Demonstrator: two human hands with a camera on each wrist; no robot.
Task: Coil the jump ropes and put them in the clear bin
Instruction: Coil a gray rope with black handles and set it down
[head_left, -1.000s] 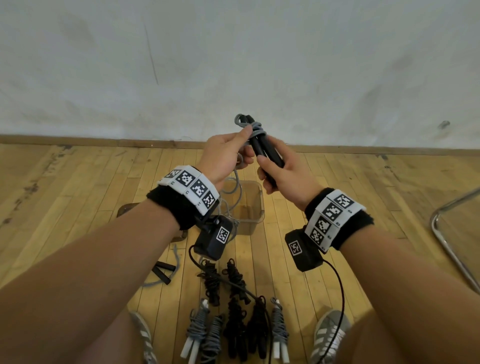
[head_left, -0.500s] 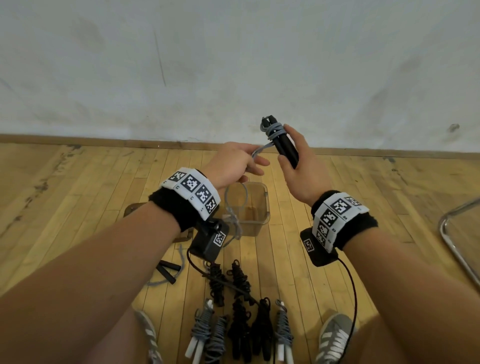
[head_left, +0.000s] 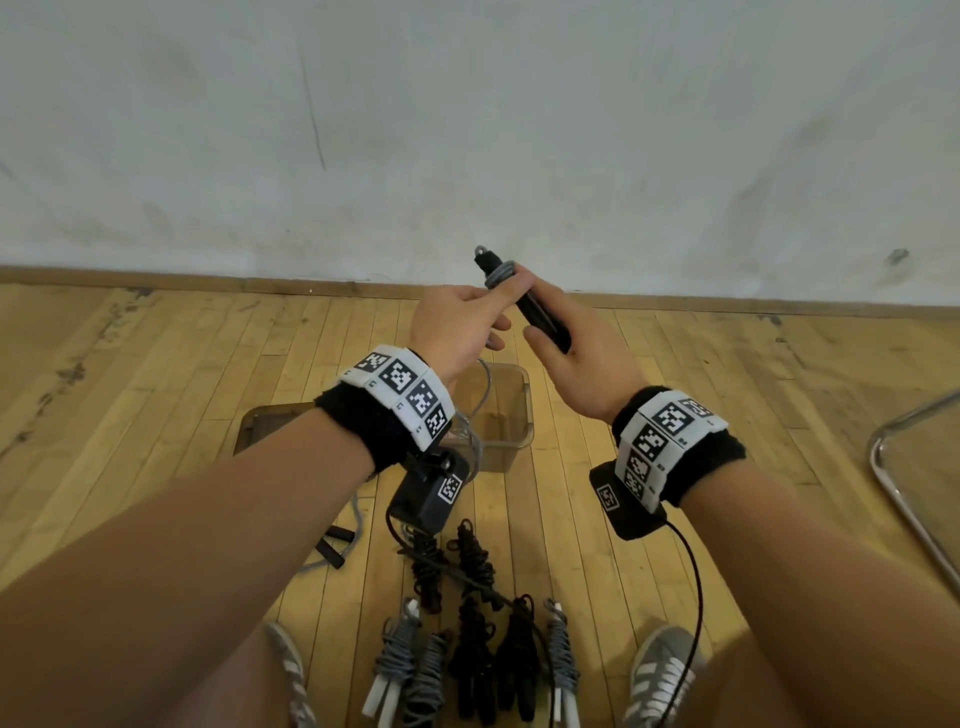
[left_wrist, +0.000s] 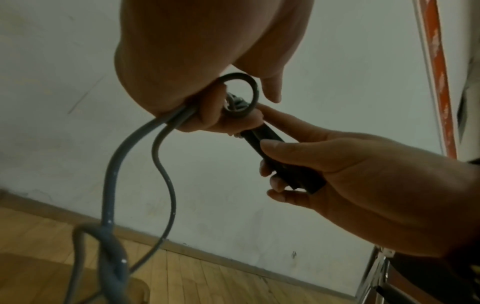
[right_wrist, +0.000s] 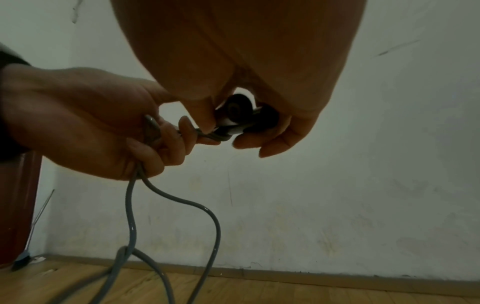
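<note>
My right hand (head_left: 566, 343) grips the two black handles (head_left: 537, 312) of a jump rope, held tilted at chest height above the clear bin (head_left: 511, 410). A few turns of grey rope (head_left: 500, 274) are wound round the handles' upper end. My left hand (head_left: 457, 322) holds the doubled grey rope (left_wrist: 166, 125) against the handles, its forefinger lying on the wound turns. The rope hangs from my left hand (right_wrist: 103, 127) in two strands (right_wrist: 132, 216) down toward the floor. In the right wrist view the round handle ends (right_wrist: 237, 107) show between my fingers.
Several coiled jump ropes (head_left: 472, 644), grey and black, lie on the wooden floor by my shoes. Another rope with black handles (head_left: 332, 543) lies loose at the left. A bin lid (head_left: 265, 426) lies left of the bin. A metal chair frame (head_left: 904, 499) stands at the right.
My left hand swung back from beside the handles and brought the rope up against their top again. Both hands shifted a little left and lower in view.
</note>
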